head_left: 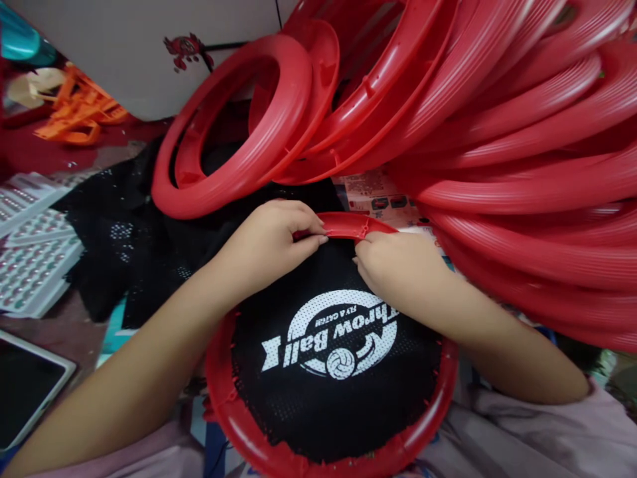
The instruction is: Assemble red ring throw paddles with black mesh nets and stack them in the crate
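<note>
A red plastic ring (239, 418) lies in my lap with black mesh (348, 405) stretched over it; the mesh bears a white "Throw Ball" logo (331, 335). My left hand (271, 242) pinches the ring's far rim (348, 226), fingers closed on the red edge. My right hand (393, 269) is curled shut against the same far rim, pressing the mesh there. Both forearms reach in from the bottom corners.
Several loose red rings (233, 126) lean in a pile across the top and right. A heap of black mesh (129, 245) lies at left. Clear blister trays (34, 252) and a tablet (24, 385) sit at far left. Orange plastic parts (79, 113) lie at upper left.
</note>
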`<state>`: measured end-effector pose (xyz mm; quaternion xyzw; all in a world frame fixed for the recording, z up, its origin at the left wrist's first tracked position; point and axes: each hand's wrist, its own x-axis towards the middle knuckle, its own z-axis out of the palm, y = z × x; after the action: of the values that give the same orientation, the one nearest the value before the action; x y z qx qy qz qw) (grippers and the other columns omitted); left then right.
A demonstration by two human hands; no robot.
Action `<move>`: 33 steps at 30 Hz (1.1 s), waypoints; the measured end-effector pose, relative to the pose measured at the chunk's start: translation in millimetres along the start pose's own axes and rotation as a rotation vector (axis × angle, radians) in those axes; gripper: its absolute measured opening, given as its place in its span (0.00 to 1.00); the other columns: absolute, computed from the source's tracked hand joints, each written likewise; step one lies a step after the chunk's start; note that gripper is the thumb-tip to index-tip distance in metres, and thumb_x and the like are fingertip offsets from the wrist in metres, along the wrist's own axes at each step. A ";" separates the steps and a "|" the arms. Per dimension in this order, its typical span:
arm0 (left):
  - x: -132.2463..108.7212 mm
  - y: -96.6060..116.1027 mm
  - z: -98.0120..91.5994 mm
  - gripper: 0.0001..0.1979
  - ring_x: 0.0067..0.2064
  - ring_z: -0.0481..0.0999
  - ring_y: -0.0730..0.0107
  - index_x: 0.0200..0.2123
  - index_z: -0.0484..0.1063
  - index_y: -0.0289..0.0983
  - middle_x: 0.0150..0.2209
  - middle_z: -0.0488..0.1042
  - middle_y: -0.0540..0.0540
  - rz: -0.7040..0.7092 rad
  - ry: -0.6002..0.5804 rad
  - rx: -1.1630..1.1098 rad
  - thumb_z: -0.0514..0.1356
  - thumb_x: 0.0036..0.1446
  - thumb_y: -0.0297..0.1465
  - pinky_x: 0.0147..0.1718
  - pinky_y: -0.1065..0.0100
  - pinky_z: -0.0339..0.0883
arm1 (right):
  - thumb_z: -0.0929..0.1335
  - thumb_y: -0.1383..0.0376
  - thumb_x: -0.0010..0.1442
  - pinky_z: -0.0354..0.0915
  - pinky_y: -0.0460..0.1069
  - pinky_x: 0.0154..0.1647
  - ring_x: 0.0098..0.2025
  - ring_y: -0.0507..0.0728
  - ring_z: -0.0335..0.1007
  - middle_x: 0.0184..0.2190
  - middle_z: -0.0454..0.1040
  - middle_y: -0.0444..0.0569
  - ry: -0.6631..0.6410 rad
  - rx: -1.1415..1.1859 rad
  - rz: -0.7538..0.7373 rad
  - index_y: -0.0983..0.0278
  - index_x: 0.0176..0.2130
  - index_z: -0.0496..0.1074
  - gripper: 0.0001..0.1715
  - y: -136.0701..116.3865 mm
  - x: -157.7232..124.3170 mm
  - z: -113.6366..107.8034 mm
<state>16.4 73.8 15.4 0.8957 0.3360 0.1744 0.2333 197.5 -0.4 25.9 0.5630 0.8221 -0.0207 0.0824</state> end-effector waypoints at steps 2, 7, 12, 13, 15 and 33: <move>-0.1 -0.1 -1.1 0.09 0.36 0.76 0.67 0.30 0.78 0.35 0.33 0.78 0.47 -0.041 0.033 -0.028 0.58 0.56 0.30 0.41 0.64 0.69 | 0.63 0.69 0.64 0.50 0.50 0.23 0.30 0.60 0.75 0.30 0.77 0.54 0.070 0.020 -0.017 0.68 0.32 0.74 0.12 2.0 -1.6 0.0; -2.0 -4.6 -1.5 0.09 0.39 0.72 0.66 0.30 0.74 0.34 0.36 0.70 0.44 -0.144 0.061 -0.069 0.58 0.56 0.33 0.42 0.63 0.67 | 0.61 0.68 0.65 0.54 0.50 0.29 0.36 0.62 0.74 0.30 0.75 0.55 0.172 0.127 -0.013 0.68 0.34 0.71 0.11 7.2 -5.1 -8.2; -4.4 -6.6 2.2 0.10 0.41 0.70 0.65 0.31 0.71 0.35 0.38 0.68 0.45 -0.166 0.059 -0.052 0.55 0.58 0.35 0.45 0.61 0.66 | 0.66 0.65 0.64 0.53 0.47 0.26 0.27 0.55 0.70 0.28 0.76 0.47 0.032 0.464 0.109 0.66 0.38 0.71 0.07 14.1 -4.9 -15.1; -4.8 -5.6 2.7 0.10 0.41 0.70 0.65 0.32 0.71 0.35 0.38 0.68 0.45 -0.174 0.057 -0.031 0.55 0.59 0.35 0.45 0.61 0.66 | 0.68 0.65 0.63 0.55 0.47 0.28 0.29 0.54 0.70 0.29 0.76 0.46 0.047 0.542 0.109 0.65 0.38 0.72 0.05 16.3 -4.1 -14.9; -5.4 -3.3 3.3 0.10 0.41 0.70 0.64 0.32 0.71 0.35 0.39 0.67 0.45 -0.191 0.047 0.000 0.54 0.59 0.35 0.44 0.61 0.67 | 0.71 0.66 0.59 0.58 0.46 0.31 0.31 0.53 0.70 0.30 0.77 0.44 0.100 0.654 0.092 0.64 0.36 0.74 0.04 20.8 -1.8 -13.0; -3.5 1.3 8.9 0.10 0.39 0.71 0.62 0.31 0.71 0.35 0.40 0.69 0.43 -0.283 0.079 0.138 0.55 0.58 0.35 0.40 0.61 0.67 | 0.60 0.70 0.61 0.54 0.49 0.34 0.32 0.55 0.62 0.30 0.67 0.49 0.194 0.408 -0.089 0.62 0.48 0.79 0.24 22.5 12.1 5.6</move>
<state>18.7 67.9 8.2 0.8457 0.4790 0.1513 0.1802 214.7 18.3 19.8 0.5308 0.8288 -0.1360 -0.1136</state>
